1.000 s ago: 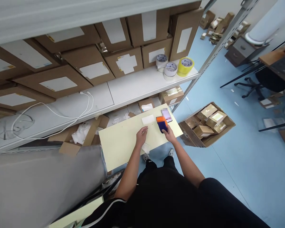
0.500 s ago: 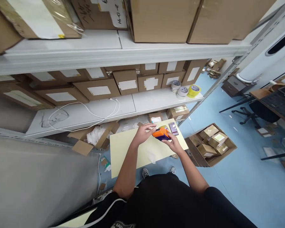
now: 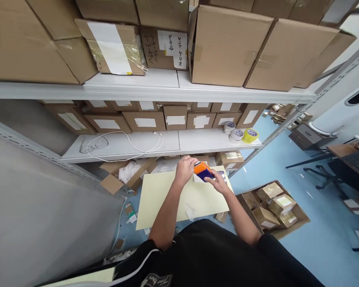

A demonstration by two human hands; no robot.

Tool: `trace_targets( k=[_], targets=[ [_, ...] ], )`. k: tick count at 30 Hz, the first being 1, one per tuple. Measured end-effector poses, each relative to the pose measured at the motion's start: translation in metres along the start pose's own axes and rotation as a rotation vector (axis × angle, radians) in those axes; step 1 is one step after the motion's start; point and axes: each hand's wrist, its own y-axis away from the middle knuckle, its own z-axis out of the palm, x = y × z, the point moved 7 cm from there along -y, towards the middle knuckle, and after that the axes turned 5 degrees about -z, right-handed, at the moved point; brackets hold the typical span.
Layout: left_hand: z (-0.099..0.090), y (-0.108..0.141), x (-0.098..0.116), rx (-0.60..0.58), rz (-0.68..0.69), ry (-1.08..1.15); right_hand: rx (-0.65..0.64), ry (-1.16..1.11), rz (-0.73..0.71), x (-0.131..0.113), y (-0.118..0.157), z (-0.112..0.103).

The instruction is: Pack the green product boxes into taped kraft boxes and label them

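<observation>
An orange and dark purple box (image 3: 202, 170) is tilted above the pale yellow board (image 3: 158, 191). My right hand (image 3: 218, 182) holds its right end, with the thumb along the lower edge. At its upper left end is my left hand (image 3: 185, 168), fingers bent and pinched together near the box's edge; what they grip is too small to make out. Behind my right hand a phone (image 3: 223, 175) lies partly hidden on the board. A white item shows beneath the box. Near the board's front edge lies a scrap of clear film (image 3: 190, 212).
Shelves hold labelled cardboard boxes (image 3: 145, 120), a white cable (image 3: 128, 135), glasses (image 3: 94, 145) and tape rolls (image 3: 250, 135). An open box with white packing (image 3: 128, 171) is at left. A large carton (image 3: 302, 221) of small boxes stands on the floor at right.
The view has tilted up, showing more of the upper shelf. My left hand has closed its fingers at the box's upper end, and the box has turned to a steeper slant.
</observation>
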Motion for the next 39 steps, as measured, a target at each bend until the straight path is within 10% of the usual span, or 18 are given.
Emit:
trace_targets(
  k=[17,25,39],
  targets=[
    [0.045,-0.029,0.059,0.076,0.119,-0.195,0.034,-0.012,-0.001,0.038,-0.004,-0.073],
    [0.039,-0.013,0.074,0.27,-0.105,-0.181,0.246,0.197,0.014,0.077,-0.017,-0.113],
    [0.021,0.063,0.036,0.199,-0.34,-0.126,0.072,0.594,-0.024,0.096,-0.213,-0.146]
  ],
)
